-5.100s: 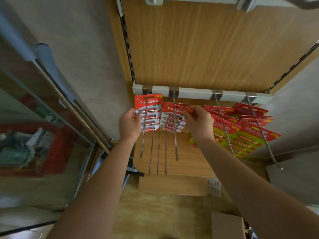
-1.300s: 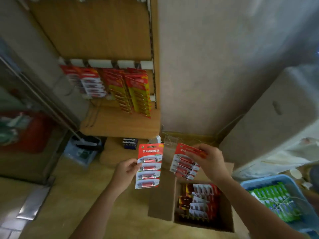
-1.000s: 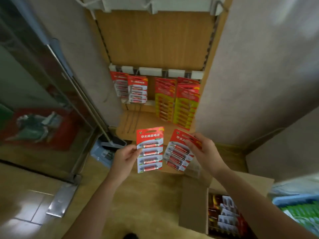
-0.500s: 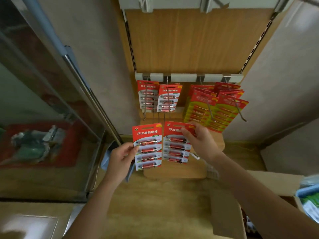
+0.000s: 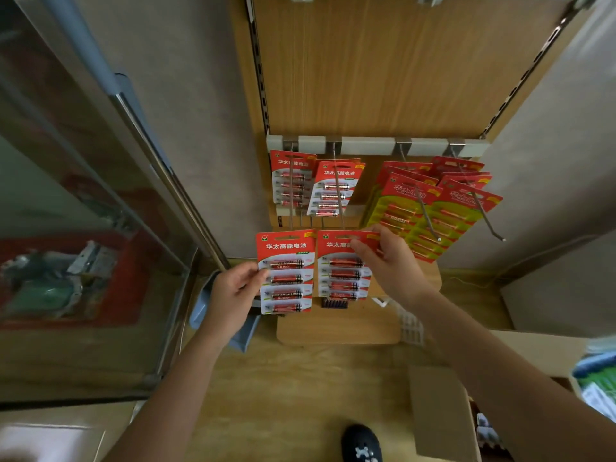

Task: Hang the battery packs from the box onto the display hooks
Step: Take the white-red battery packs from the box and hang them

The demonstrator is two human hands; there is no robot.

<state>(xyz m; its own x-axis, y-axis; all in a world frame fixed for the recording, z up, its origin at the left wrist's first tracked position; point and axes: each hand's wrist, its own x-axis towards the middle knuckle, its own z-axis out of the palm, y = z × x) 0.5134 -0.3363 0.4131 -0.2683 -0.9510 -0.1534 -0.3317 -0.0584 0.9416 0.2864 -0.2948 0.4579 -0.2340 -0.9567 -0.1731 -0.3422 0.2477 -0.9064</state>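
Raised nearer the hooks [image 5: 337, 191]; left grip [image 5: 230, 295] pinches left pack [image 5: 287, 273], right grip [image 5: 390, 265] pinches right pack [image 5: 343, 276].

Back panel [image 5: 383, 68]: wood grain, matt
Hooks [image 5: 337, 185]: shiny bare metal
Battery packs [image 5: 286, 271]: glossy card, clear plastic blisters
Box [image 5: 436, 415]: matt brown cardboard

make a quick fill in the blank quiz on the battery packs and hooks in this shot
1. The left hand holds a battery pack that has ____ batteries in it.
2. The right hand pinches the second pack by its ____ edge.
3. The white rail carries ____ hooks.
4. The yellow-green packs hang on the two hooks at the ____ end of the rail.

Missing words: four; top; four; right
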